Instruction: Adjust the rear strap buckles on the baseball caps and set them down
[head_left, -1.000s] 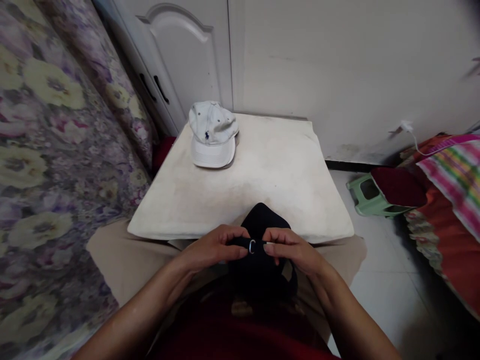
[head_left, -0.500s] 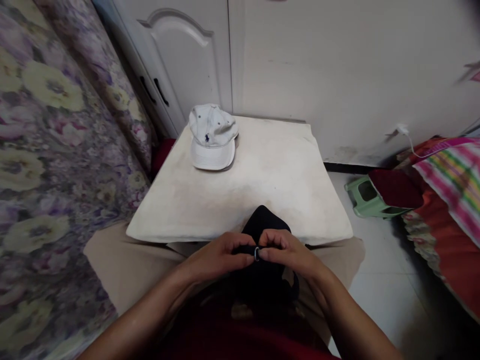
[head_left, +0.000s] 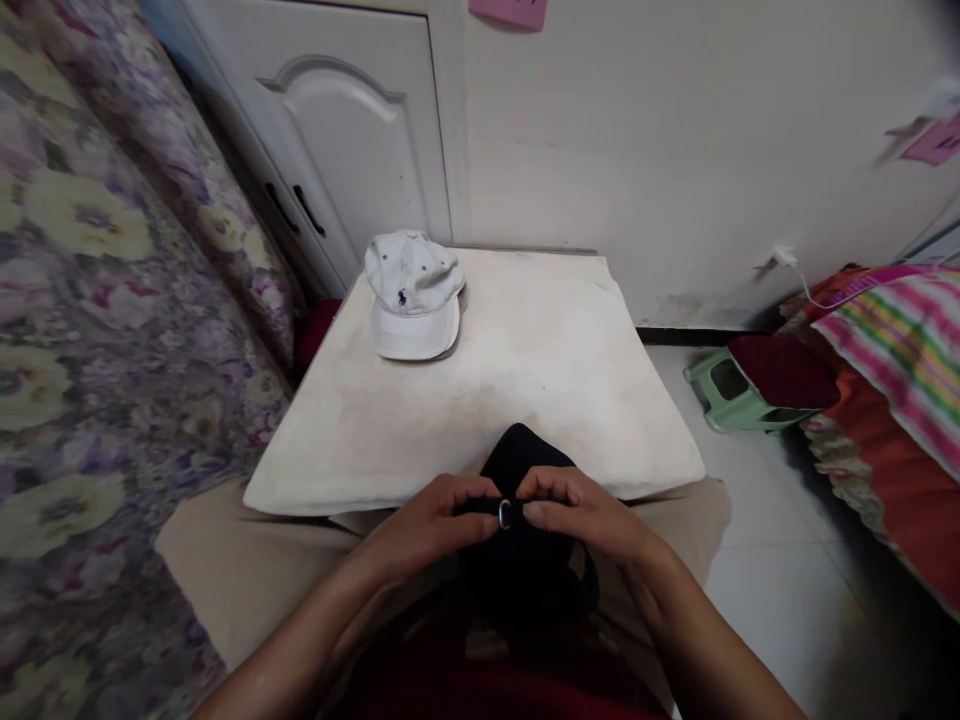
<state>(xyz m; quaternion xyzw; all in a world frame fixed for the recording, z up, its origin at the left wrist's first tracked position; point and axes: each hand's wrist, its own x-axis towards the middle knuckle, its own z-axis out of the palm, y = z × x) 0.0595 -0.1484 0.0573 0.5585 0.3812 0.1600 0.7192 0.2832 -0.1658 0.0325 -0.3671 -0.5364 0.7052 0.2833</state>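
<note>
A black cap rests over my lap, with its far end against the table's front edge. Across its near side runs a dark strap with a small silver metal buckle. My left hand pinches the strap just left of the buckle. On the other side, my right hand has thumb and fingers closed on the strap, a short gap from the buckle. Much of the cap's dark underside is too dim to make out. Farther back, a white cap with a small navy logo lies on the table.
The table has a cream cover with faint stains. A floral curtain hangs at left, beside a white cabinet. To the right are a green stool with a red top and a bed with a striped cover.
My right fingers have drawn slightly away from the buckle, and more strap shows between the hands. The view has tilted up a little, showing more of the wall.
</note>
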